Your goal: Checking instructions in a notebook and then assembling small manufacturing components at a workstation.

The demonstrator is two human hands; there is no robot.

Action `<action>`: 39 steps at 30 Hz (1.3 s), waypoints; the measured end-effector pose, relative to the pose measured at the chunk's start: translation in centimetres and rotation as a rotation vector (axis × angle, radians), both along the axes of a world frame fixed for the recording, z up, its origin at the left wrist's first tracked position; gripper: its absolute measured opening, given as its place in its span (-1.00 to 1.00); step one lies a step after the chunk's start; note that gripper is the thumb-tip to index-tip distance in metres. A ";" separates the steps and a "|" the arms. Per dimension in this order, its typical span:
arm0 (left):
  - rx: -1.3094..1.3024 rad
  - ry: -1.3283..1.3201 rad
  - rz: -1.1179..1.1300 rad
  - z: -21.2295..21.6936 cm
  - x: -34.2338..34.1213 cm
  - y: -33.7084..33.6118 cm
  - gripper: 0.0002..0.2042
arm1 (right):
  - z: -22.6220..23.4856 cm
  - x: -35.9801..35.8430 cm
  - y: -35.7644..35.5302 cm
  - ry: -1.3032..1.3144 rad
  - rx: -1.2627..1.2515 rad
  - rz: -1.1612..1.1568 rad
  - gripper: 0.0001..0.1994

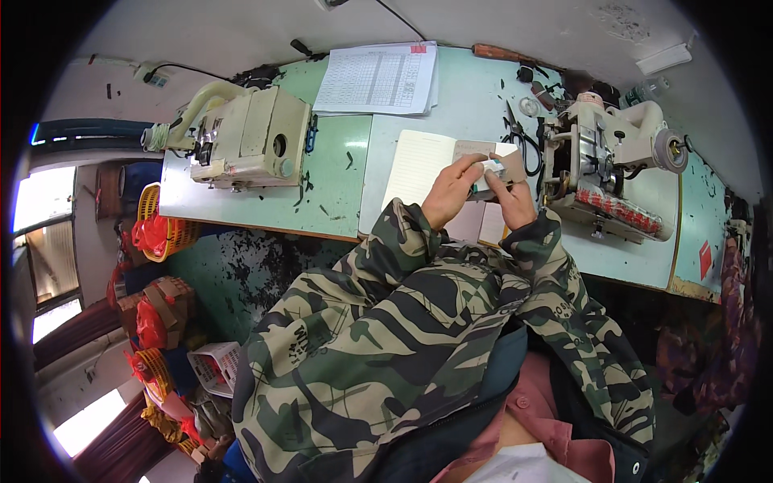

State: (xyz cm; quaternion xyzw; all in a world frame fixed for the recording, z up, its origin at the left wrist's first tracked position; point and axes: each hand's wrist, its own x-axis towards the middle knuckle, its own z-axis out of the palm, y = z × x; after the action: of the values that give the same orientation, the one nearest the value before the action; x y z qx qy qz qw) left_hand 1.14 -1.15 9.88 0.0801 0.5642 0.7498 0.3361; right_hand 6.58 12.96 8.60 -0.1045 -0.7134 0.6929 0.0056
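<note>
the small white item (493, 167), with a touch of teal on it, sits between the person's two hands, above the open notebook (413, 165) and right of the table's middle. at the far left, a yellow basket (184, 233) with red bags in it stands beside the edge of the pale green table (336, 181). next comes a cream sewing machine (250, 137), a roll of pale thread at its left end. right of it, printed sheets (374, 76) lie in a stack at the back of the table. the notebook lies in front of them, its lined left page bare to view. over its right side the left hand (451, 193) has thumb and index finger bent closely round the item. the right hand (516, 203) meets it from the other side, thumb laid against the item's lower edge; its hidden fingers i cannot tell. just right of the hands, black-handled scissors (519, 134) lie on the table, points toward the back. beyond them stands a second machine (596, 153), with a round wheel at its right end.
</note>
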 end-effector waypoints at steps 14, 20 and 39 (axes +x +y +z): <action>-0.048 0.208 0.055 -0.9 0.3 -0.1 -0.48 | 1.6 -0.3 1.5 -0.238 -0.724 -0.237 -0.61; -0.237 0.434 0.094 -1.8 -0.7 -0.4 -0.50 | 6.6 0.1 1.1 0.354 0.282 -0.377 -0.57; -0.050 0.335 0.031 2.1 -1.7 -0.4 -0.47 | 2.5 1.2 1.8 -0.154 -0.657 -0.289 -0.57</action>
State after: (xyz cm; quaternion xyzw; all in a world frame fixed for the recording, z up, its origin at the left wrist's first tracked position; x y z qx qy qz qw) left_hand -0.57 -1.58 11.99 0.1871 0.6319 0.7169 0.2275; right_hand 7.75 14.76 11.05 -0.2525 -0.4290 0.8671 0.0159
